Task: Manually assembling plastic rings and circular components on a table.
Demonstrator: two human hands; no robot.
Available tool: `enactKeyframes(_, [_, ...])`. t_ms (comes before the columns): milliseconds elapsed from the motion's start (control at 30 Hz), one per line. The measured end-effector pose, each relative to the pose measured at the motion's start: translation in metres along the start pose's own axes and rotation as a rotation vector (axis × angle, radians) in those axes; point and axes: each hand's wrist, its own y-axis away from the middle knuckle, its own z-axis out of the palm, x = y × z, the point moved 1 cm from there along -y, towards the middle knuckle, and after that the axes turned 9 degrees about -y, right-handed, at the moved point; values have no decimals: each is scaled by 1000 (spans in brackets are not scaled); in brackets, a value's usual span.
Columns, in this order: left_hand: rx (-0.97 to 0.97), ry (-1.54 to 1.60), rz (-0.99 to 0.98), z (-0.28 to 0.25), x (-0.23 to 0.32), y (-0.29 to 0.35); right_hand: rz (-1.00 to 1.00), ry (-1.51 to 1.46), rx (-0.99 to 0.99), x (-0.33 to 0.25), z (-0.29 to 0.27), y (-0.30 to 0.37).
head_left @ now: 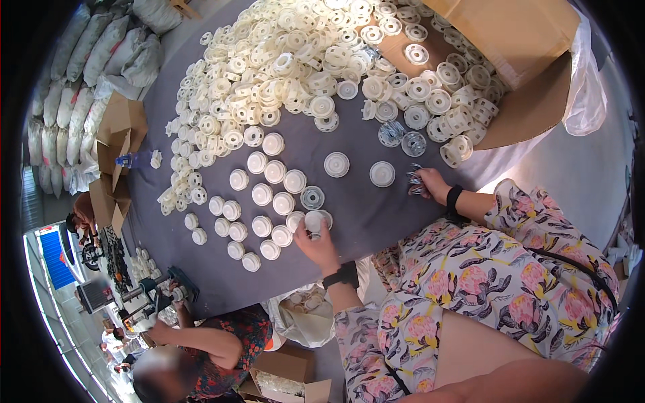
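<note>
My left hand (318, 247) is closed on a white round plastic piece (314, 219), at the near end of a group of similar round pieces (274, 171). Just beyond its fingers lies a piece with a shiny metal ring (312, 197) on it. Over to the right, my right hand (430, 186) grips several thin silvery metal rings (414, 180). Two separate white discs (382, 174) lie flat between my hands. Beyond my right hand, loose metal rings (413, 144) rest against the edge of the parts heap.
A large heap of cream plastic parts (269, 74) covers the far side of the grey table (181, 262). An open cardboard box (531, 94) spills parts at the far right. A co-worker (215, 352) sits at the near left by a machine (158, 292). Stacked sacks (80, 107) stand beyond.
</note>
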Motion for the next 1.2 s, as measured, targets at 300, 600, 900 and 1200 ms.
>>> enactKeyframes(300, [-103, 842, -599, 6, -25, 6, 4, 3, -28, -1, -5, -4])
enactKeyframes(600, [-2, 68, -27, 32, -3, 2, 1, -9, -22, -3, -17, -7])
enactKeyframes(900, [-113, -132, 8, 6, -1, 7, 61, 23, -17, -17, 0, 8])
enactKeyframes(1200, [-209, 21, 196, 35, 78, -39, -647, 1004, 1, -56, -4, 23])
